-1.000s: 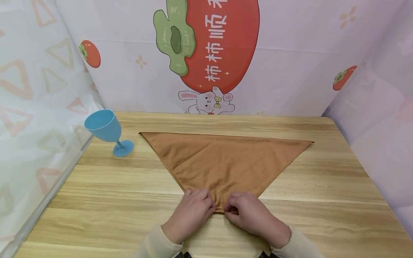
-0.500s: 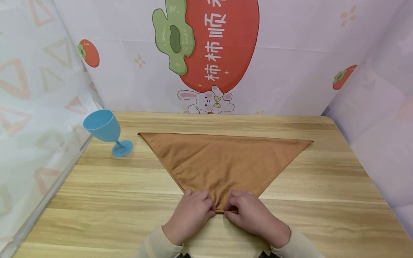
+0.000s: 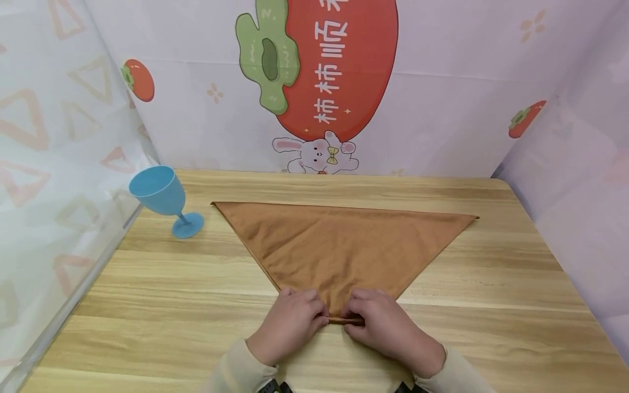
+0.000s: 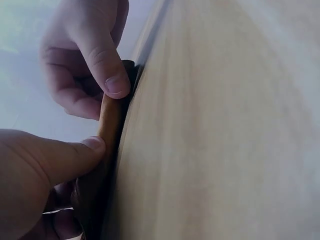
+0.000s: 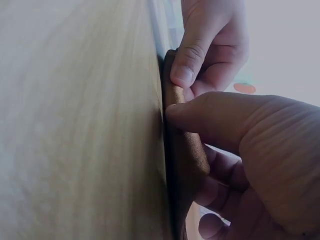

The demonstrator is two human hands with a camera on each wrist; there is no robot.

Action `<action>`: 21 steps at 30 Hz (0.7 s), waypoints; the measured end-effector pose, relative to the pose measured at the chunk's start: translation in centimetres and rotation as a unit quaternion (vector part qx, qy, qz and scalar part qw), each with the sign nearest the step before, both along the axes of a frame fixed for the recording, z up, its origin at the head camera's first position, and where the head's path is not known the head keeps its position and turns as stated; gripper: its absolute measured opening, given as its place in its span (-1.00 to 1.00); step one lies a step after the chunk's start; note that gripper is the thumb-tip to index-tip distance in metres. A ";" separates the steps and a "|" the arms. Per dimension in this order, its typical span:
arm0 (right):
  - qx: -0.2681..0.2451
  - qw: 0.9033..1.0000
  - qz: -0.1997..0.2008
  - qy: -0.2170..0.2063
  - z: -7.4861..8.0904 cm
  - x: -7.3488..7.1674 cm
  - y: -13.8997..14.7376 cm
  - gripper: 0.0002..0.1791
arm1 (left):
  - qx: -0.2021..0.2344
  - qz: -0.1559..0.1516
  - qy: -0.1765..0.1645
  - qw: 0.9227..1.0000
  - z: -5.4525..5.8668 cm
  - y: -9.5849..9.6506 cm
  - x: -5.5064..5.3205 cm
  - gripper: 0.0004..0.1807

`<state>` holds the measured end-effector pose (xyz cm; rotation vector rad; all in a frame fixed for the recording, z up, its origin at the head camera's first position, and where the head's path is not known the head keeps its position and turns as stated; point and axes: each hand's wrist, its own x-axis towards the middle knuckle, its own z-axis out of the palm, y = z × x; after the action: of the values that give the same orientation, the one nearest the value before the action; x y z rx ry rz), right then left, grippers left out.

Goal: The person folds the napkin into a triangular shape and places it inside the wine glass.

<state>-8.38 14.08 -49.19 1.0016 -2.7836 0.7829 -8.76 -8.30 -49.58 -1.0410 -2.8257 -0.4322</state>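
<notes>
Brown cloth [image 3: 339, 245] lies as a flat triangle on the wooden table [image 3: 491, 273], its point toward the person. The left hand [image 3: 290, 325] and right hand [image 3: 388, 327] sit side by side, each pinching the rolled tip (thumbs underneath, fingers on top). A blue goblet [image 3: 164, 199] stands far left.

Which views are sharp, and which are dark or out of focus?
Head view: bright, even and sharp on the brown cloth and blue cup. Left wrist view: dim, table blurred. Right wrist view: also dim, and only the thumbs and rolled cloth edge look fairly sharp.
</notes>
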 end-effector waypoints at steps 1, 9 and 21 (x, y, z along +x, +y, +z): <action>-0.001 1.000 0.000 0.007 0.0 0.0 0.0 -0.82 | 0.005 0.000 -0.004 1.000 0.0 0.0 -0.1 -0.88; -0.003 1.000 -0.003 0.027 -0.2 -0.1 0.0 -0.89 | 0.031 -0.002 -0.024 0.999 -0.1 -0.2 -0.3 -0.90; 0.031 0.999 -0.021 -0.021 0.3 0.0 0.1 -0.94 | 0.053 0.009 -0.035 0.998 -0.4 0.1 -0.5 -0.85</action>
<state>-8.36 14.19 -48.92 0.9421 -2.8720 0.7250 -9.21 -8.17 -50.02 -0.9990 -2.8337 -0.6225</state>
